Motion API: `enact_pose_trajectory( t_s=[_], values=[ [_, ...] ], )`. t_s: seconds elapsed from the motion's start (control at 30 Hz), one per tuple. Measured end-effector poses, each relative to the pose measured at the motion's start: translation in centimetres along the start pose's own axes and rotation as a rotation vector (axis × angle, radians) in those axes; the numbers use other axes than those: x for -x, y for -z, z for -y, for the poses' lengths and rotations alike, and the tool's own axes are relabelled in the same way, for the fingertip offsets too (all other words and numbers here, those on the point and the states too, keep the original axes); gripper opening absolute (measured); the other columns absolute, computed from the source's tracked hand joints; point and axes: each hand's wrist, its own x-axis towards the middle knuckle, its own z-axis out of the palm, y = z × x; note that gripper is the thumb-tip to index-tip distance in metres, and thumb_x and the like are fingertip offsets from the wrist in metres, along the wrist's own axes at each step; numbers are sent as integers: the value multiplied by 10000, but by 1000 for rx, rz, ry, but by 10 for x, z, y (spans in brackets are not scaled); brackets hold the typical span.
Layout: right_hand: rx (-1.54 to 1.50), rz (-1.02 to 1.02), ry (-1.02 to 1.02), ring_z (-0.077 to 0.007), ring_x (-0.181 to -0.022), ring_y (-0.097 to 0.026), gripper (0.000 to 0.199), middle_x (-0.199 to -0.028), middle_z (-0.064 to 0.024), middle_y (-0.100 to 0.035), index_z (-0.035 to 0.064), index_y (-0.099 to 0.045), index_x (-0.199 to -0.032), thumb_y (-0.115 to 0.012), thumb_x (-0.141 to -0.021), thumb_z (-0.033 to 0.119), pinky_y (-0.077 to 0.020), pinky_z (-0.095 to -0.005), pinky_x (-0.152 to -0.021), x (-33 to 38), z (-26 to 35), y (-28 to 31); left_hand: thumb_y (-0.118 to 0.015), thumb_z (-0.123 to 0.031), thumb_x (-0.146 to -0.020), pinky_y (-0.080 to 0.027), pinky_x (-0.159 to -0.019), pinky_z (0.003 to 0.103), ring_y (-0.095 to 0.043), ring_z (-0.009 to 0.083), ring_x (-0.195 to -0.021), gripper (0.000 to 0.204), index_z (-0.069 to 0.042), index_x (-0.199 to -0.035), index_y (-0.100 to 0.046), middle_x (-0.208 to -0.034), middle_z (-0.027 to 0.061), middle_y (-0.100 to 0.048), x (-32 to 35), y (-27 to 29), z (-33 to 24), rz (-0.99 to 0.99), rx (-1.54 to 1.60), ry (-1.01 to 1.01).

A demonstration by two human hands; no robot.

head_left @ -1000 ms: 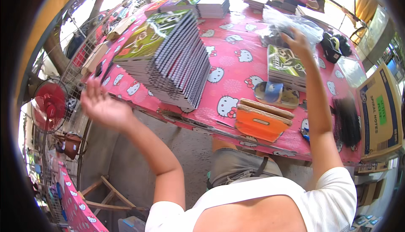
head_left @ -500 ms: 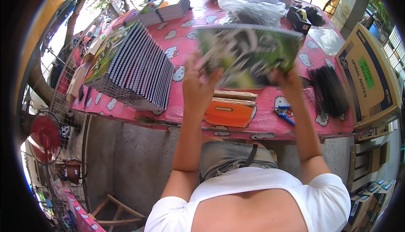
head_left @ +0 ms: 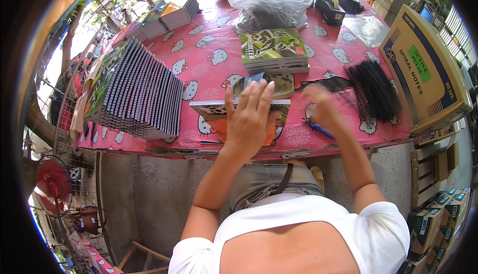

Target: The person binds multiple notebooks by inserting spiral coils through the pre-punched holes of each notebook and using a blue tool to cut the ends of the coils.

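My left hand (head_left: 249, 119) lies flat, fingers spread, on a notebook (head_left: 209, 108) that rests across an orange block (head_left: 271, 133) at the table's near edge. My right hand (head_left: 321, 107) is blurred, hovering just right of the notebook, between it and a heap of black spiral binding coils (head_left: 373, 89); I see nothing in it. A blue pen-like tool (head_left: 322, 131) lies below that hand. Behind the notebook sit a round tin (head_left: 281, 82) and a stack of green-covered notebooks (head_left: 274, 50).
A fanned pile of spiral-bound notebooks (head_left: 139, 94) fills the left of the pink patterned table (head_left: 199, 60). A big cardboard box (head_left: 423, 69) stands at the right. A plastic bag (head_left: 271, 5) and tape dispenser (head_left: 328, 5) sit at the back. A red fan (head_left: 52, 182) stands lower left.
The green notebook that both hands held up has come down onto the table's near edge. My left hand now presses on it; my right hand has let go and swung right.
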Motion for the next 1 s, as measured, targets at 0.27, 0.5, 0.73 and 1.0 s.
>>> enact_pose_trajectory(
  t_s=[0.27, 0.5, 0.73, 1.0],
  values=[
    [-22, -167, -212, -238, -807, -630, 349, -961, -119, -621, 69, -649, -1070, -692, -734, -14, -513, -322, -679, -17, 10, 53, -716, -226, -783, -340, -909, 378, -618, 179, -830, 237, -119, -991, -685, -865, 9, -680, -10, -2, 2, -195, 365, 102],
    [-411, -147, 26, -128, -776, -611, 281, -899, -70, -628, 46, -697, -1005, -727, -731, -8, -496, -256, -658, -18, 62, 42, -750, -240, -731, -355, -810, 342, -581, 178, -779, 170, -123, -850, -715, -805, 3, -652, -14, -8, 4, -235, 421, 118],
    [-553, -85, 3, -121, -775, -608, 204, -877, -60, -622, 24, -681, -939, -726, -743, -13, -496, -244, -678, -27, 66, 41, -770, -218, -706, -354, -813, 340, -582, 172, -749, 174, -119, -842, -724, -758, 12, -651, -12, -10, 2, -251, 433, 146],
    [-576, 86, -35, -155, -732, -593, 133, -826, -73, -587, 30, -657, -924, -674, -794, 11, -471, -260, -653, -33, 66, 50, -779, -202, -692, -355, -812, 338, -582, 173, -741, 193, -117, -858, -728, -756, 18, -651, -10, -5, -5, -245, 405, 181]
  ],
)
